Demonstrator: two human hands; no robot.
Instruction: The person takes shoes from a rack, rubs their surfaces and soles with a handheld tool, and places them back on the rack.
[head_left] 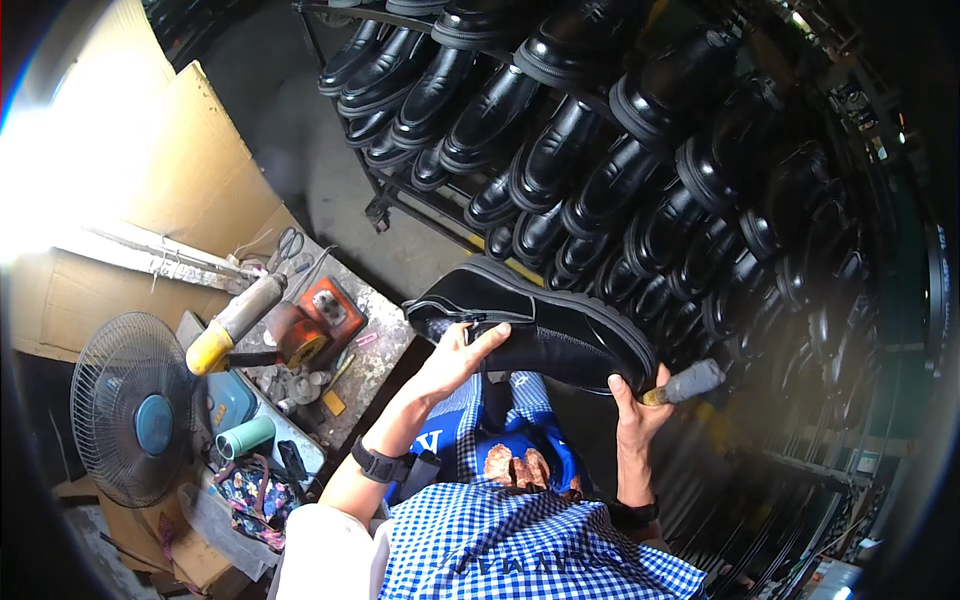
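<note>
A glossy black shoe [575,335] with a thick ridged sole lies sideways across my front, held in the air between both hands. My left hand [452,364] grips its ankle opening near the heel end, thumb along the upper edge. At the toe end, on the right, my right hand [637,410] is closed with its thumb against the shoe. The same hand holds a short stick tool with a grey, wrapped-looking head [693,382], which points away to the right. Fingers under the shoe are hidden.
A rack [420,195] of many black shoes fills the far middle and right. A cluttered worktable [385,315] at left bears an orange-red device [325,312] and scissors [289,243]. A yellow-tipped lamp or tool [235,325], a fan [135,410] and a green cup [245,438] stand nearby.
</note>
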